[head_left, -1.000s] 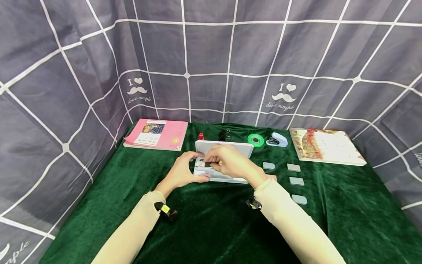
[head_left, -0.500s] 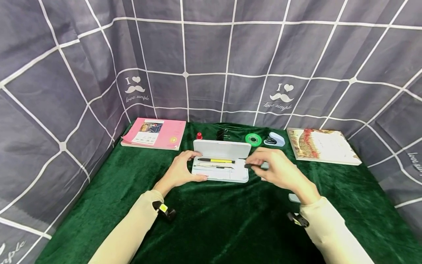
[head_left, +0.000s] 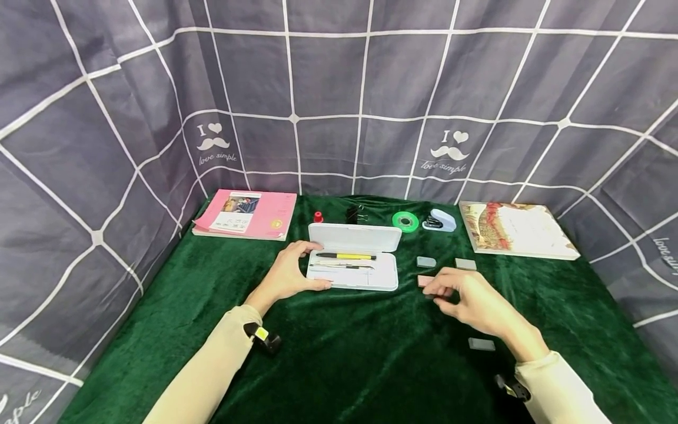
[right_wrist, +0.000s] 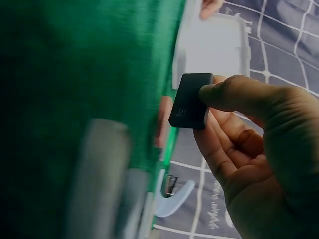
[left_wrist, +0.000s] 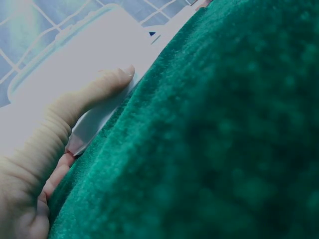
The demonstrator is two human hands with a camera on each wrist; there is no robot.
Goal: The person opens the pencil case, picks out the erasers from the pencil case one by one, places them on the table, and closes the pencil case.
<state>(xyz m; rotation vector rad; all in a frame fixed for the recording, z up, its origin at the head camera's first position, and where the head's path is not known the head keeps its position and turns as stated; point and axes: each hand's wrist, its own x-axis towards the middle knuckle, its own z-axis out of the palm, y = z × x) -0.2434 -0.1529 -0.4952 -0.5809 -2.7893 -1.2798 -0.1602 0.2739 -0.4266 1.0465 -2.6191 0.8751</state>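
Note:
An opened white pencil case (head_left: 382, 278) lies on the green cloth, its lid standing up at the back. My left hand (head_left: 288, 270) holds its left end, thumb at the front edge and fingers at the rear corner. Inside lie a yellow-and-black pen (head_left: 356, 257) and a slim white-and-dark pen-like item (head_left: 346, 267). To the right of the case, my right hand (head_left: 471, 297) pinches a black eraser (right_wrist: 188, 102) between thumb and fingers, low over the cloth. A pink eraser (head_left: 423, 281) lies just beyond those fingertips. In the head view the hand mostly hides the black eraser.
A blue-grey eraser (head_left: 426, 261), a grey one (head_left: 466, 264) and another block (head_left: 481, 344) lie around the right hand. Behind stand a red-capped item (head_left: 318, 217), binder clip (head_left: 356, 215), green tape roll (head_left: 405, 222) and stapler (head_left: 441, 221). A pink book (head_left: 249, 215) and patterned book (head_left: 516, 229) flank them.
My right hand has moved from inside the pencil case out to the right and toward me, carrying the black eraser. The left hand has stayed on the case.

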